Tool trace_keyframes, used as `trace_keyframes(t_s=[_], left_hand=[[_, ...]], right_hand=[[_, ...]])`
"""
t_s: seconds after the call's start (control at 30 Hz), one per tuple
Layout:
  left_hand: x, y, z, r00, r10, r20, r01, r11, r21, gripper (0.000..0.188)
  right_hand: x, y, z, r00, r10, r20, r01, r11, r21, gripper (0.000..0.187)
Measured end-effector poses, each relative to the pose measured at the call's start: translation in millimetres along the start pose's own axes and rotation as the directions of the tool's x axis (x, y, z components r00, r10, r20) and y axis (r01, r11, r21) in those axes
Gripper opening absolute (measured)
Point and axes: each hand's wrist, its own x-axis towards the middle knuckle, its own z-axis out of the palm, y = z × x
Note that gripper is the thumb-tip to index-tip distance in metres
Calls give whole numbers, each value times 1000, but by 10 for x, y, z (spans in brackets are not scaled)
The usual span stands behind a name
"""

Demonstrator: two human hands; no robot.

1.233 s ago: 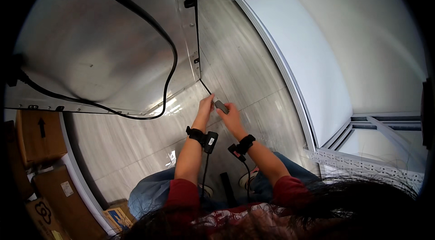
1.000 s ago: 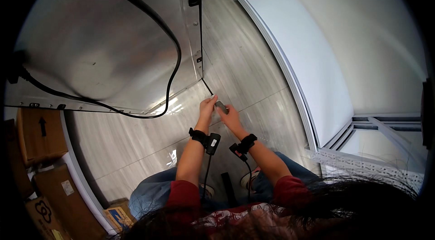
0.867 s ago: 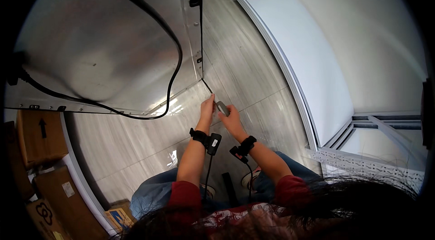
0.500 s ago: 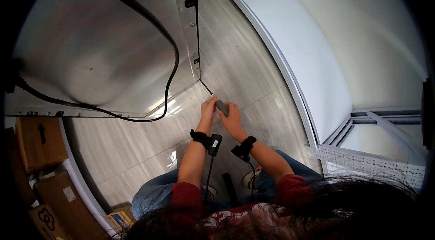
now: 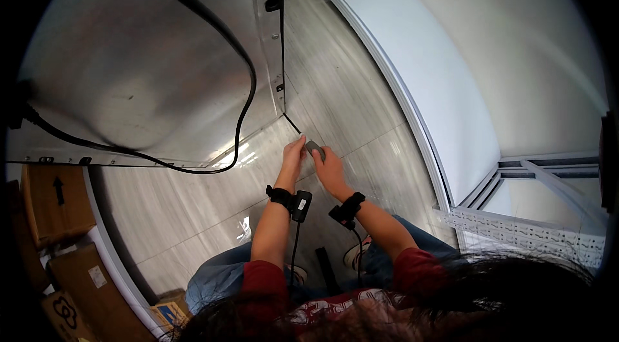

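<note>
A screwdriver with a grey handle and a thin dark shaft slants away from me toward the lower corner of a large metal cabinet. Its tip meets or overlaps that corner; I cannot tell which. My right hand wraps its fingers round the handle. Closed beside it, my left hand has its fingertips pinched where the shaft joins the handle. Black straps with small dark devices sit on both wrists, a cable hanging from each.
A thick black cable loops across the cabinet's face. Cardboard boxes stand at the lower left. On the right a long white shelf panel runs along the wall, with a perforated metal strip near its end. Pale tiled floor lies between.
My left hand and wrist have shifted slightly to the left. The right hand has turned a little on the handle, which shows less. The screwdriver stays in nearly the same place.
</note>
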Motion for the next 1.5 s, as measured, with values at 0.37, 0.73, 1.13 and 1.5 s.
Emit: trace_keyframes(t_s=[0.37,0.73,1.13,1.5], left_hand=[[-39,-39,23,999,42,27,-42,999,-28,29],[-80,-75,200,997,65,32,-70,985,157,38],[-334,46,241,629,745,222,-469,136,872,30],[-407,239,191,548,732,404,-514,-86,854,50]], right_hand=[[30,-18,-92,992,-123,34,126,987,-101,33],[84,177,-27,998,-23,64,28,997,-74,40],[207,-33,-170,996,88,7,-88,994,-64,33],[224,-120,-143,986,104,132,-119,987,105,40]])
